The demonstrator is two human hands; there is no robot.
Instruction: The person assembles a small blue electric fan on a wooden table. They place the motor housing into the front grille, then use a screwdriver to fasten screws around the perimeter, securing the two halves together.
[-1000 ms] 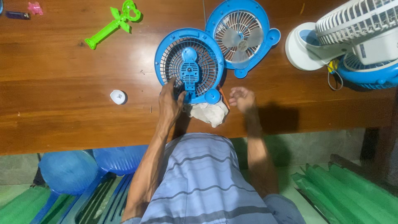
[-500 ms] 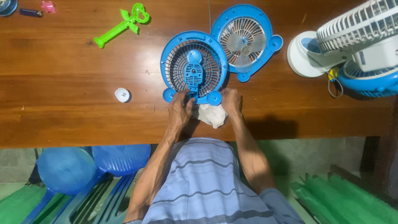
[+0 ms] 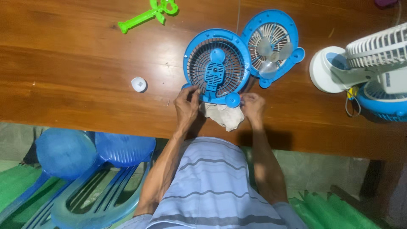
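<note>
- Since the earlier frames, the right hand (image 3: 253, 106) has come in from open tabletop to the lower right edge of the blue grille housing (image 3: 217, 67); the left hand (image 3: 187, 104) has shifted from the grille face to its lower left edge.
- Left fingers (image 3: 191, 90): curled on the lower left foot of the housing, closed in a grip on its rim.
- Right fingers (image 3: 246, 98): bent against the lower right foot of the same housing, closed on its edge.
- Blue grille housing: round, lying flat on the tabletop (image 3: 76, 76) near its front edge, grey ribs showing, a blue bracket down its middle.
- Pale crumpled cloth (image 3: 224, 115): between the two hands, just beneath the housing's near edge.
- Second blue housing (image 3: 273, 42): with pale fan blades, overlapped by the first on the right.
- White-and-blue fan (image 3: 373, 72): at the far right, well apart from the hands.
- Small white cap (image 3: 138, 84): left of the hands, apart.
- Green plastic piece (image 3: 148, 13): at the far edge of the tabletop.
- Blue plastic chairs (image 3: 85, 169): below the tabletop, at lower left.
</note>
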